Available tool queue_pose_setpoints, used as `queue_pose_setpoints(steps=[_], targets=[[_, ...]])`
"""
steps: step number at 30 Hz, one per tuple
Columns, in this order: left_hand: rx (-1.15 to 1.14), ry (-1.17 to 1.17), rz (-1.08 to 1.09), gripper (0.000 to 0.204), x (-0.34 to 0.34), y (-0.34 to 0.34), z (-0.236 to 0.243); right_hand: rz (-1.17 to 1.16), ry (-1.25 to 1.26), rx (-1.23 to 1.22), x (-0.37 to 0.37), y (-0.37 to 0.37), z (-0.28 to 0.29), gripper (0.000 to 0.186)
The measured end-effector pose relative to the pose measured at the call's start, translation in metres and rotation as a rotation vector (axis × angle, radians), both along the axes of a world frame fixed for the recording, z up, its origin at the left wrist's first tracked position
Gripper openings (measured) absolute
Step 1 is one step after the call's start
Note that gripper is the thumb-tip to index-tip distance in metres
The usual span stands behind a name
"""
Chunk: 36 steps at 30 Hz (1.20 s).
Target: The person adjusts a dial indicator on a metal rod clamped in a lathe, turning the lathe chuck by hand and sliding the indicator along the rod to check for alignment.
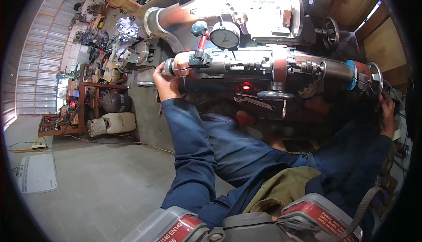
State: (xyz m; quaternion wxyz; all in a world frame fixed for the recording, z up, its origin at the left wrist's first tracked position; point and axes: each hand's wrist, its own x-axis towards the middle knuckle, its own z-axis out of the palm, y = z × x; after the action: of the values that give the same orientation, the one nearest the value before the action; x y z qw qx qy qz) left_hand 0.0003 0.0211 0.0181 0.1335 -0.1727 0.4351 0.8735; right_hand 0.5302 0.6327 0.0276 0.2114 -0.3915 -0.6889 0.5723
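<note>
In front of me a long machine carries a shaft with cam-like lobes [310, 67] between its two ends. At the left end my left hand [166, 83] curls its fingers round a round metal knob [168, 66]. My right hand [387, 110] reaches the far right end, its fingers closed at the lower rim of a metal handwheel [376, 78]; part of the grip is hard to see. Over the shaft sits a round dial gauge [225, 35], its thin stem pointing down. Beside it is a red clamp arm [202, 42] with a dark blue knob.
A smaller handwheel with a crank [275, 95] juts toward me below the shaft. Wrenches [255, 101] lie under it near a red light [246, 87]. Bright machine housing stands behind. On the left are a gas cylinder [116, 123], a rusty metal rack [81, 106] and a white board [38, 173].
</note>
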Motion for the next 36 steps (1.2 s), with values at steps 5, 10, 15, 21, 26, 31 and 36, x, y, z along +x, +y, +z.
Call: queue_pose_setpoints(steps=[5,10,15,21,26,31,36], targets=[[-0.002,-0.032,0.045,0.031,0.007,0.008,0.009,-0.007,0.246,-0.089,-0.019,-0.016,0.016,0.039],[-0.013,0.004,0.029,0.03,0.001,-0.003,0.0,-0.16,0.448,-0.153,-0.04,-0.013,0.01,0.036],[0.052,-0.031,0.032,0.031,0.002,-0.005,0.002,-0.207,0.353,-0.079,-0.062,-0.007,0.017,0.04],[0.049,-0.063,0.055,0.032,0.012,0.007,0.013,-0.203,0.173,0.093,-0.087,-0.011,0.027,0.043],[0.057,-0.049,0.011,0.029,0.004,-0.001,0.004,0.05,0.09,0.235,-0.099,0.005,0.013,0.036],[0.091,0.02,0.055,0.019,-0.005,-0.006,-0.005,0.168,0.078,0.393,-0.086,0.007,-0.02,0.041],[0.165,0.146,-0.023,0.026,-0.01,0.001,-0.004,0.13,-0.064,0.241,-0.053,0.016,-0.044,0.043]])
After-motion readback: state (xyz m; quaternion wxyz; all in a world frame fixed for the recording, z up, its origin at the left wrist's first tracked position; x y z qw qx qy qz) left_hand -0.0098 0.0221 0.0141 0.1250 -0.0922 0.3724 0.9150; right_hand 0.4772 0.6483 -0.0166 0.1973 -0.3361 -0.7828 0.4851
